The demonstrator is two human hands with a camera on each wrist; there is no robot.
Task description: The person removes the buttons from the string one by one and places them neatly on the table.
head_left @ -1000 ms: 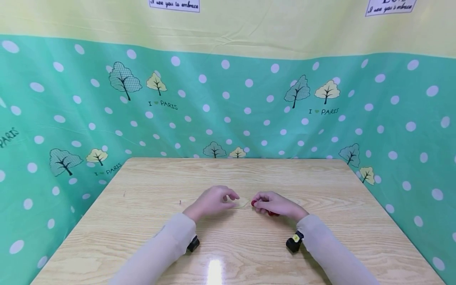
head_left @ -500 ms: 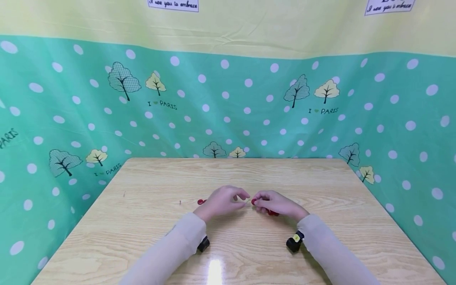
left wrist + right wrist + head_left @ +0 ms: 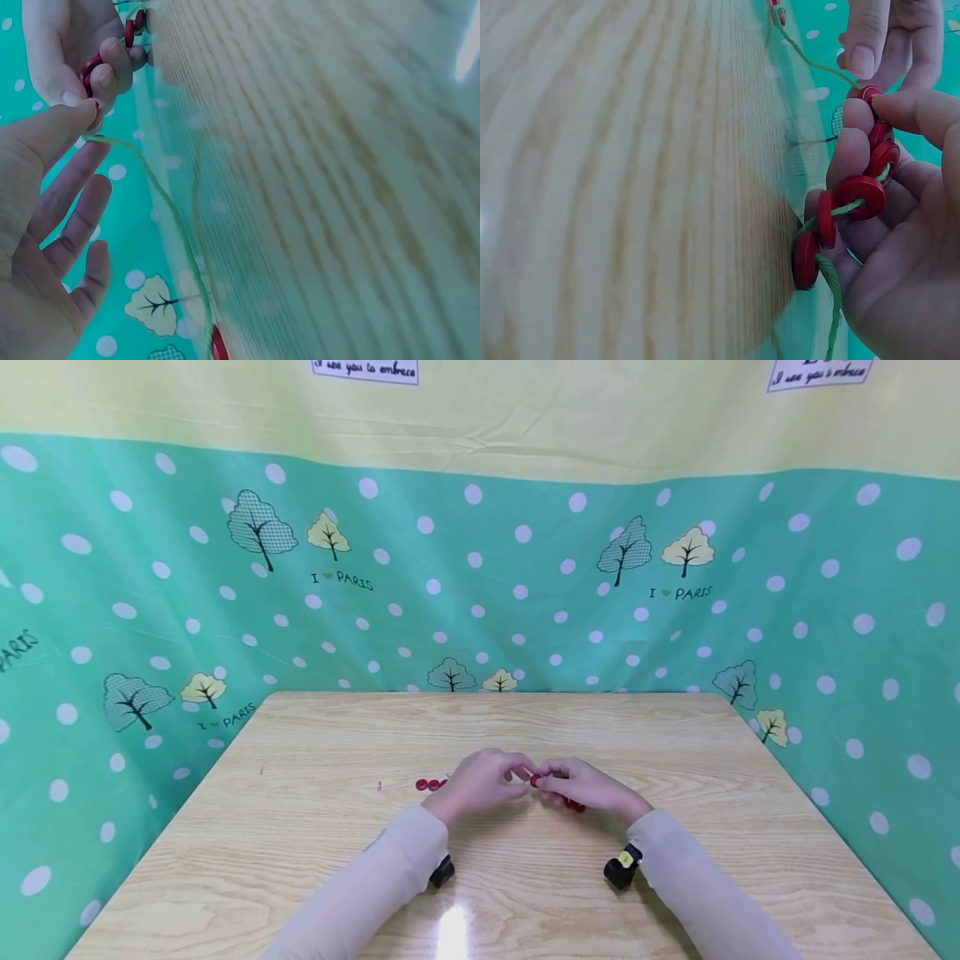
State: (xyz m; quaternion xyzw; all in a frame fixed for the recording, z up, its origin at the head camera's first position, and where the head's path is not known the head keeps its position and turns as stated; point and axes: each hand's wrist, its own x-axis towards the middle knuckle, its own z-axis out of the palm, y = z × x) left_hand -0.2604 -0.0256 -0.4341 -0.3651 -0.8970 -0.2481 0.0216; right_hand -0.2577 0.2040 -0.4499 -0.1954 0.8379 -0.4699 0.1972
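Several red buttons [image 3: 859,197] hang on a green string [image 3: 832,296] in my right hand [image 3: 588,787]. Its thumb and finger pinch the leading red button [image 3: 869,94], while the others lie along its curled fingers. My left hand [image 3: 486,783] is close beside it, thumb and index fingertip slightly apart at that button. In the left wrist view, the green string [image 3: 176,214] runs from between these fingertips down towards another red button [image 3: 218,343]; the remaining left fingers are loosely spread. More red buttons [image 3: 422,785] lie on the table left of my left hand, partly hidden by it.
The light wood-grain table [image 3: 337,735] has a polka-dot cloth [image 3: 480,560] hanging behind it and along both sides. A tiny dark speck [image 3: 379,786] is on the tabletop at the left. Both wrists carry small black cameras [image 3: 619,870].
My left hand has moved right along the string to the button held in my right hand. Buttons on the table have come into view behind it. The right hand stays nearly still.
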